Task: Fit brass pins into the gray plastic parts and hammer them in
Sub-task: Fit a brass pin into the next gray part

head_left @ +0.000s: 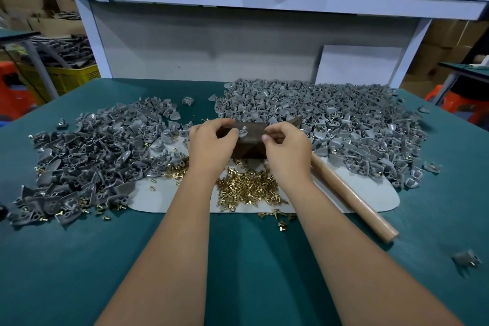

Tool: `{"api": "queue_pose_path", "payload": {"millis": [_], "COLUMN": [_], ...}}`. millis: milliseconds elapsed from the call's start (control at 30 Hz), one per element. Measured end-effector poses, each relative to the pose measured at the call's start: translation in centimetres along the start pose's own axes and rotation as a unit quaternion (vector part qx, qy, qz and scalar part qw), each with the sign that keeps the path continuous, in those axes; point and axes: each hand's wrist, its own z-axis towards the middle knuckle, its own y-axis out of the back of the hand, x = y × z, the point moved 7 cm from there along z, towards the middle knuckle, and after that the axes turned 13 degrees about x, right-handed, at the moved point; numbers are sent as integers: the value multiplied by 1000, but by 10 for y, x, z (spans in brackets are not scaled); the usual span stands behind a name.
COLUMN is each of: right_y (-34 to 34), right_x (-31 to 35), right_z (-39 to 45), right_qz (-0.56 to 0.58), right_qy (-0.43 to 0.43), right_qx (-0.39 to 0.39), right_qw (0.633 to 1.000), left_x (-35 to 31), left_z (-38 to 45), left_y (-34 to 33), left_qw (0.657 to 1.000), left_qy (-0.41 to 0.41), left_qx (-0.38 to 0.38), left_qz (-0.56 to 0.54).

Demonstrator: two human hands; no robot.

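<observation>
While both forearms reach up from the bottom of the frame, the left hand (211, 140) and the right hand (287, 147) meet at center over a dark brown block (248, 144) that sits on a pale gray mat (370, 190). A single gray plastic part (243, 130) rests on top of the block between the two hands; the left hand's curled fingers (227, 133) touch it from the left, though whether they truly grip it cannot be told. The right hand's thumb and forefinger are pinched together just right of the part, and what they hold is too small to make out. Below the hands, at lower center, loose brass pins (248, 189) lie heaped on the mat. A wooden hammer handle (352, 197) runs diagonally toward the lower right, its head hidden behind the right hand. Gray parts fill a big pile (344, 119) at upper right and another pile (87, 156) at left, all on a green tabletop (238, 259).
</observation>
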Motion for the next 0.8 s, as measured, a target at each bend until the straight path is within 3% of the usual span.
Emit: {"api": "queue_pose_path", "payload": {"millis": [133,333,433,567,800], "right_y": [0,-1,-1,0,1], "right_x": [-1,-1,-2,-4,-6], "right_z": [2,2,3,4,6], "right_qz": [4,-10,-9,-11,-14], "right_qy": [7,14,10,5,11], "right_qx": [-1,4,3,1,-1], "right_qw": [1000,1000,1000,1000,1000], "left_x": [-5,-4,-5,-13,-13], "left_z": [0,-3,1,1,-2], "left_y": [-2,5,4,-4,-3], "left_qw": [996,998,999,997,996], "left_qy": [-33,4,-14,-59,-50], "left_qx": [-5,-44,-21,20,-19], "left_qz": [86,42,-20,42,74]}}
